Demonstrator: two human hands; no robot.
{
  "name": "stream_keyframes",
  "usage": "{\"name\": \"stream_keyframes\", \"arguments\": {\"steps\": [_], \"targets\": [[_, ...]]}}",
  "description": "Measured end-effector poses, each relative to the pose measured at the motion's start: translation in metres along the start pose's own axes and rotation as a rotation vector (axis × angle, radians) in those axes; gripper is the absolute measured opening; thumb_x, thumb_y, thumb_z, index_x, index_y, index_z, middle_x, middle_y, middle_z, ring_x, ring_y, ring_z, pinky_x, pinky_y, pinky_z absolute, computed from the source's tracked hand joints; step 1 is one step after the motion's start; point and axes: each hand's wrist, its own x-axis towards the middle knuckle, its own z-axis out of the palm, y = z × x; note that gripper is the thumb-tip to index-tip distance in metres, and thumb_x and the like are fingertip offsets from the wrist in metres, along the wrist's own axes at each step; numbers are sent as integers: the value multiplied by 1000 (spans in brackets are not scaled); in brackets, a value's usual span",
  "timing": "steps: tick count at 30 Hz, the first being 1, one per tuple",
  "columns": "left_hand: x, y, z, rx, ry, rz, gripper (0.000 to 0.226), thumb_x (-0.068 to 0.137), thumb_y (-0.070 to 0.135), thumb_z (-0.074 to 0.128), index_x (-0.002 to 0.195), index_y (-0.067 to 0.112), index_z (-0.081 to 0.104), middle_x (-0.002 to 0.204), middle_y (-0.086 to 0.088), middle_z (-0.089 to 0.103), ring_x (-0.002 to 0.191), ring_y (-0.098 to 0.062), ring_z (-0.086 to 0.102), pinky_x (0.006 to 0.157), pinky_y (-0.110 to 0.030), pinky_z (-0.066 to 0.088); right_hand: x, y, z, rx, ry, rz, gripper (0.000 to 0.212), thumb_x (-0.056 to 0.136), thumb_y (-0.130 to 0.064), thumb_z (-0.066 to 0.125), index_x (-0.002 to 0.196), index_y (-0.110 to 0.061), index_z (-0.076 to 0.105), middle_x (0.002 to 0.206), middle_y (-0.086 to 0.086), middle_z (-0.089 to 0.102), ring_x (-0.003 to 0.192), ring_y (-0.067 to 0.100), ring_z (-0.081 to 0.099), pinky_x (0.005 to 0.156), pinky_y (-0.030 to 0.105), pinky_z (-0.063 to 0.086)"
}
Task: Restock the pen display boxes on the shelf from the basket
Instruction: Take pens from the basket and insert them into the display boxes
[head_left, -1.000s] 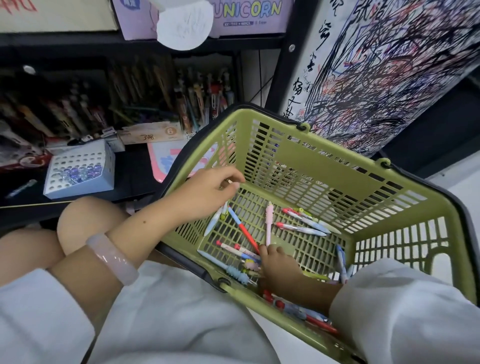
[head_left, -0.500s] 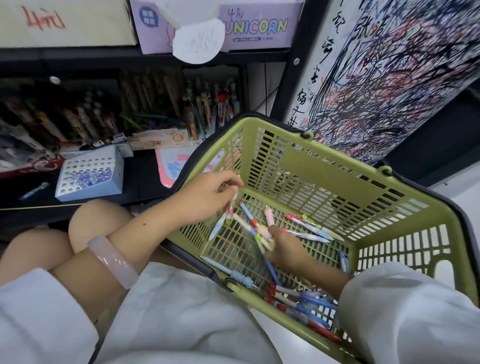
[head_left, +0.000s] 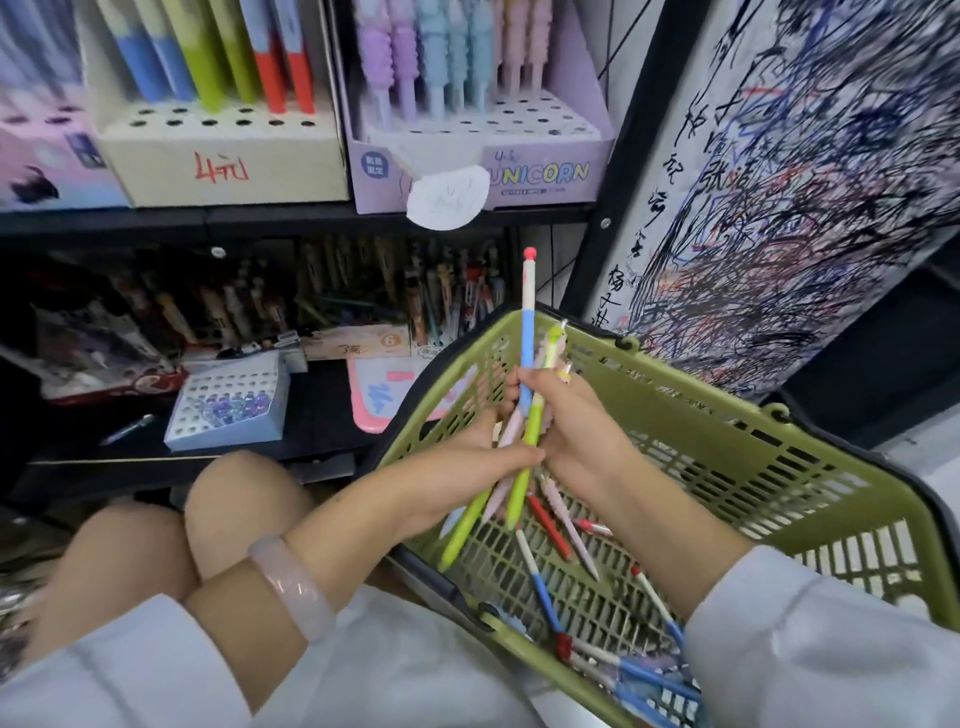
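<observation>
— Plastic, I'd judge: those pens look light, stiff and slick, so a loose bunch may fan out. Hold them mid-barrel.

— Where are they?

— Above the green basket. The left hand and right hand both curl round the bunch.

— Pointing?

— Long axes near upright; the blue one's pink-knobbed end points up toward the shelf boxes, the lower ends slanting down-left.
</observation>
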Motion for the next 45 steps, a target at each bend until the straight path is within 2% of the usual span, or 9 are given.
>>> {"name": "stream_keyframes", "arguments": {"steps": [3, 5, 12, 24, 29, 34, 38, 42, 45], "targets": [[-3, 3, -2, 13, 51, 14, 44, 88, 10, 51, 129, 20, 39, 77, -5, 55, 55, -12, 51, 53, -25, 43, 2, -14, 2, -17, 27, -105, 16, 92, -1, 50, 80, -10, 54, 67, -1, 61, 59, 7, 58, 55, 21, 49], [-3, 0, -3, 44, 46, 8, 37, 92, 9, 48, 124, 24, 38, 65, -2, 47, 44, -6, 42, 45, -21, 36, 5, -27, 1, -25, 75, -163, 14, 93, -4, 49, 83, -12, 52, 68, -3, 60, 65, 9, 54, 61, 21, 46], [-3, -2, -9, 6, 168, 49, 11, 96, 11, 45, 91, 20, 49, 60, 1, 38, 46, -9, 36, 42, -20, 32, 10, -57, -3, 43, 108, -339, 11, 99, -7, 40, 89, -10, 43, 71, 1, 46, 52, 8, 47, 50, 19, 45], [-4, -2, -22, -341, 354, 33, 10, 97, 12, 46, 106, 10, 50, 65, -7, 51, 48, -12, 56, 47, -21, 48, 7, -58, 9, -198, 215, -340, 6, 101, -11, 36, 96, -12, 40, 73, 0, 39, 53, 7, 35, 46, 16, 32], [-9, 11, -6, -382, 80, 153, 25, 97, 16, 44, 121, 21, 51, 100, -5, 70, 90, -18, 68, 75, -27, 56, 4, -24, 26, -285, 249, -274, 12, 100, -12, 37, 89, -13, 41, 68, 0, 40, 48, 5, 38, 47, 16, 36], [-11, 13, -3, -214, 81, 203, 26, 97, 15, 46, 122, 21, 48, 70, -1, 58, 52, -9, 52, 52, -22, 45, 4, -21, 30, -246, 295, -259, 12, 99, -15, 40, 89, -14, 46, 69, 0, 45, 53, 6, 46, 55, 21, 42], [-14, 9, -14, -172, 114, 177, 34, 95, 15, 51, 126, 26, 43, 71, -3, 45, 48, -7, 37, 45, -18, 34, 7, -47, 15, -148, 287, -274, 7, 100, -14, 39, 99, -10, 45, 76, 1, 43, 62, 9, 42, 62, 23, 40], [-14, 16, -19, -283, 325, 189, 6, 94, 20, 54, 90, 17, 58, 51, 9, 43, 45, -7, 36, 47, -17, 35, -1, -41, 7, -392, 203, -248, 10, 100, -17, 38, 100, -10, 45, 71, 0, 41, 59, 9, 38, 60, 24, 37], [-10, 21, -19, -436, 464, 219, 18, 95, 20, 51, 81, 11, 58, 60, 2, 60, 61, -13, 61, 66, -24, 53, -22, -8, 9, -664, 61, -250, 15, 99, -20, 40, 96, -8, 47, 68, -1, 46, 53, 4, 44, 57, 21, 42]]}}
